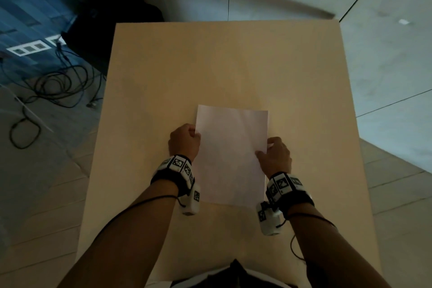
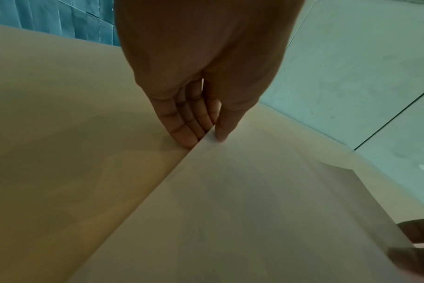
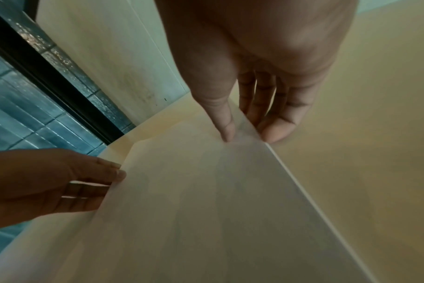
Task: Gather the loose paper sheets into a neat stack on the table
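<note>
A white paper stack [image 1: 231, 156] sits over the near middle of the tan table [image 1: 210, 65], its edges lined up. My left hand [image 1: 195, 133] pinches the stack's left edge, thumb on top and fingers underneath. In the left wrist view the left hand [image 2: 206, 136] has the paper stack [image 2: 230, 210] between thumb and fingers. My right hand [image 1: 265, 149] pinches the right edge the same way. The right wrist view has the right hand [image 3: 247, 136] on the paper stack [image 3: 206, 210], with the left hand [image 3: 114, 181] at the far side.
The table's far half is bare wood. Beyond its left edge, cables [image 1: 53, 86] lie on the floor by a white power strip [image 1: 30, 48]. Grey floor tiles [image 1: 385, 65] lie to the right. Wrist cameras [image 1: 190, 201] hang below both wrists.
</note>
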A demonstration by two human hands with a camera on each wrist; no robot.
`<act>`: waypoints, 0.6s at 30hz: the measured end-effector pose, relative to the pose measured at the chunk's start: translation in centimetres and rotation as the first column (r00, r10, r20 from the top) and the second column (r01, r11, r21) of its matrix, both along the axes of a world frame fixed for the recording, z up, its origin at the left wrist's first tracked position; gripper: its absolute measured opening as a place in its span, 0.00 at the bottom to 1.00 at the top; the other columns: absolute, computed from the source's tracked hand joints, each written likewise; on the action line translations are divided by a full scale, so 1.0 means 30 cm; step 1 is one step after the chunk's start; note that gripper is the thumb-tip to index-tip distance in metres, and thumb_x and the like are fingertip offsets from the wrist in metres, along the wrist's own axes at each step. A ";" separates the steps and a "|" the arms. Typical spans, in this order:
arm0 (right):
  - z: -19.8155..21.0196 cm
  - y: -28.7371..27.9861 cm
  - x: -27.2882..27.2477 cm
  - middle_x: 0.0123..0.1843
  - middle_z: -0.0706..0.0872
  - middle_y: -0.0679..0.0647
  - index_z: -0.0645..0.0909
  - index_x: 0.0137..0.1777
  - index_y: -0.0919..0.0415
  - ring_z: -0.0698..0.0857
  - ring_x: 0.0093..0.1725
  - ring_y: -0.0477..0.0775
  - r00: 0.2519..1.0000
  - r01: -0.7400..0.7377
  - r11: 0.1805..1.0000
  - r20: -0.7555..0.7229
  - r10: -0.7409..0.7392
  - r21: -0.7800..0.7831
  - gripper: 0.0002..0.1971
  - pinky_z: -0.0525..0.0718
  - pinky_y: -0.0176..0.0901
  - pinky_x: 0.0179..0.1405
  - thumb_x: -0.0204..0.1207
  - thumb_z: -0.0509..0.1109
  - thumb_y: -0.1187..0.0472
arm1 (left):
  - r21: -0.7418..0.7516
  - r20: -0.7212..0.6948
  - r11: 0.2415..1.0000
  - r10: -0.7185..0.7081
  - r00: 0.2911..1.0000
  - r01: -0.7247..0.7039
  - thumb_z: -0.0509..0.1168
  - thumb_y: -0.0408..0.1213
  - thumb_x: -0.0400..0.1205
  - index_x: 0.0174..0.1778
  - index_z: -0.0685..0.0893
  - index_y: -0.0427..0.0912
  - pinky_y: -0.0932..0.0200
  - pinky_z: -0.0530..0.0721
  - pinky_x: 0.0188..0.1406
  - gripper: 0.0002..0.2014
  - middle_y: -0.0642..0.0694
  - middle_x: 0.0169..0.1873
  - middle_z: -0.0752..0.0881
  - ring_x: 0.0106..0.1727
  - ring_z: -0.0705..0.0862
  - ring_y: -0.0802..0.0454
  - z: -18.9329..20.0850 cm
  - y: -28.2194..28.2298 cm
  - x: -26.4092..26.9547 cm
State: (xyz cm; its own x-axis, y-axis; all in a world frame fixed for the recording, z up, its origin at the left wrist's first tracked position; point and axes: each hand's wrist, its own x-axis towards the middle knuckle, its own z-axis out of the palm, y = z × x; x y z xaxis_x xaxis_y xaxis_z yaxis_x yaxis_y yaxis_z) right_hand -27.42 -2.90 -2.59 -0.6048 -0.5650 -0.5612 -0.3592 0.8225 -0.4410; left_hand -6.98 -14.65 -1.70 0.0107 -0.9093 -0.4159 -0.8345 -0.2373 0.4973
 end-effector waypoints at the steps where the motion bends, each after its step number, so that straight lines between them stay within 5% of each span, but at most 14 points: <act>1: 0.005 0.001 0.004 0.67 0.82 0.61 0.75 0.66 0.59 0.83 0.64 0.67 1.000 -0.002 1.000 -0.016 0.002 0.000 0.23 0.79 0.55 0.59 0.72 0.74 0.57 | 0.001 0.013 1.000 -0.009 1.000 0.009 0.69 0.41 0.76 0.56 0.86 0.42 0.48 0.83 0.58 0.13 0.40 0.53 0.90 0.57 0.86 0.37 -0.004 -0.001 0.000; 10: 0.034 0.057 0.009 0.64 0.83 0.59 0.77 0.68 0.55 0.84 0.62 0.65 1.000 -0.003 0.999 0.027 0.004 -0.053 0.23 0.80 0.54 0.61 0.73 0.73 0.55 | 0.103 0.129 0.976 -0.204 0.970 0.192 0.62 0.50 0.80 0.70 0.76 0.41 0.42 0.78 0.62 0.24 0.35 0.65 0.78 0.64 0.78 0.33 0.004 0.038 0.023; 18: 0.058 0.249 0.034 0.64 0.82 0.59 0.79 0.69 0.55 0.85 0.61 0.64 0.994 -0.093 0.996 0.050 0.094 -0.009 0.21 0.80 0.52 0.61 0.76 0.70 0.52 | 0.112 0.209 0.956 -0.290 0.934 0.272 0.59 0.46 0.79 0.61 0.73 0.43 0.42 0.79 0.52 0.17 0.36 0.63 0.73 0.62 0.74 0.33 0.039 0.256 0.162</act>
